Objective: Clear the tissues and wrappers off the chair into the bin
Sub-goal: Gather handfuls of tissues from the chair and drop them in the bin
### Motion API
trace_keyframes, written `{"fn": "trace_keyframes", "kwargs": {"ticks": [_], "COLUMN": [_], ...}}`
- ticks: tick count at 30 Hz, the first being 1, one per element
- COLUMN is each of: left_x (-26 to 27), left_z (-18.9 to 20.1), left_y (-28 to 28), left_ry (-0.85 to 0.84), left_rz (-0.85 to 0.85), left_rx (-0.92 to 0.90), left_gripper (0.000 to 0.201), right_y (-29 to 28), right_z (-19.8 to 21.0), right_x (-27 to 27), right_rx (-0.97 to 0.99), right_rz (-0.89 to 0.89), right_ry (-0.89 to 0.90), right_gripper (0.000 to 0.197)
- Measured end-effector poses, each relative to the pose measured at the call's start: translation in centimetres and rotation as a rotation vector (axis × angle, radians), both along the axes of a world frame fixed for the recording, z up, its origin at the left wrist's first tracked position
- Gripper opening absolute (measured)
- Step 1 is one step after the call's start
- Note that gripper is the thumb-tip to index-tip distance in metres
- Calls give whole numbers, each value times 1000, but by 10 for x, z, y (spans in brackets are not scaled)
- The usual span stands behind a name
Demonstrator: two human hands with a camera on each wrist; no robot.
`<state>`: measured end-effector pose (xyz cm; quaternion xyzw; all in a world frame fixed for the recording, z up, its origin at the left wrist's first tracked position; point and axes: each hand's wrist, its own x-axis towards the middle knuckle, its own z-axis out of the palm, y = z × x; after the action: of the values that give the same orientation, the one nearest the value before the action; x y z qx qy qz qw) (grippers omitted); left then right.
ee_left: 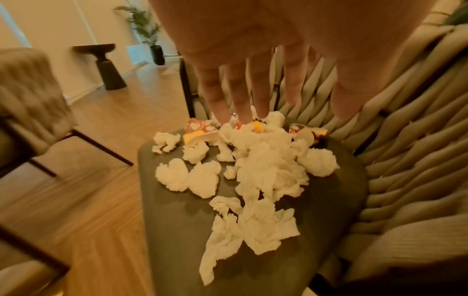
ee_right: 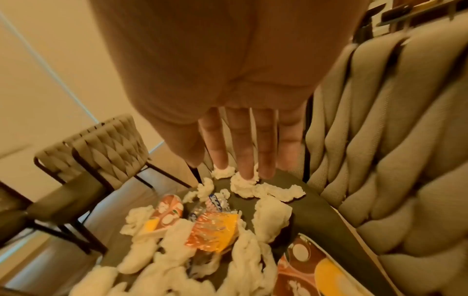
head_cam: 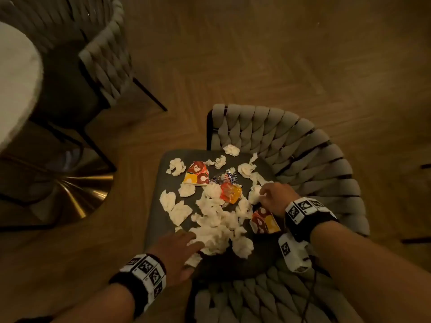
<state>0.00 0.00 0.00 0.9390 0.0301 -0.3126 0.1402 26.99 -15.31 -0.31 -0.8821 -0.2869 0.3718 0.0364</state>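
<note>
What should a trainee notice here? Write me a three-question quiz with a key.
1. True or false: the left hand grips a patterned paper cup.
2. What do the right hand's fingertips touch? A. a crumpled tissue; B. the table; C. the floor.
3. How many patterned paper cups lie on the chair seat?

Key
1. False: its fingers are straight at the edge of the tissue pile and hold nothing.
2. A.
3. Two: one toward the back left of the seat, and one beside the right wrist.
</note>
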Motion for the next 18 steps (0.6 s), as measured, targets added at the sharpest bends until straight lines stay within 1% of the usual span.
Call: {"fn": "trace_keyframes", "kwargs": {"ticks": [1, 2, 3, 4, 6, 8, 10, 12, 14, 16, 18], "left_x": [6, 11, 17, 26, 34, 37, 39, 42, 43, 45, 50], "left_z": [-23, -45, -67, -81, -115, -142, -161, -169, -174, -178, -180], "left_y": [3, 3, 4, 6, 4, 3, 1, -1, 1, 3, 6], "left_ry": [28, 78, 128, 105, 73, 112, 114, 108, 97, 100, 134], "left_rz": [-64, -88, -127, -170, -249, -251, -242, -212, -211, -200, -186], "left_rx": [5, -11, -12, -1, 32, 42, 38, 11, -9, -21, -15], "left_gripper": [67, 68, 72, 77, 88, 99, 104, 102, 93, 87, 85], "right_y": [7, 13, 18, 23, 33, 41, 49, 51, 49, 46, 47], "right_z": [-15, -31, -50, -65, -97, -121, -139, -154, -164, -172, -176], "right_x": [9, 18, 28, 35, 47, 57, 66, 77, 87, 90, 89], "right_rx": [-23, -48, -56, -76, -134, -214, -236, -263, -277, -236, -166], "right_rz": [3, 20, 50, 88, 185, 306, 426, 484, 493, 497, 483], "right_ry": [-11, -41, -66, -86, -92, -124, -165, -153, -110, -116, -141], "right_gripper": [35, 42, 53, 69, 105, 133, 147, 151, 145, 130, 112]}}
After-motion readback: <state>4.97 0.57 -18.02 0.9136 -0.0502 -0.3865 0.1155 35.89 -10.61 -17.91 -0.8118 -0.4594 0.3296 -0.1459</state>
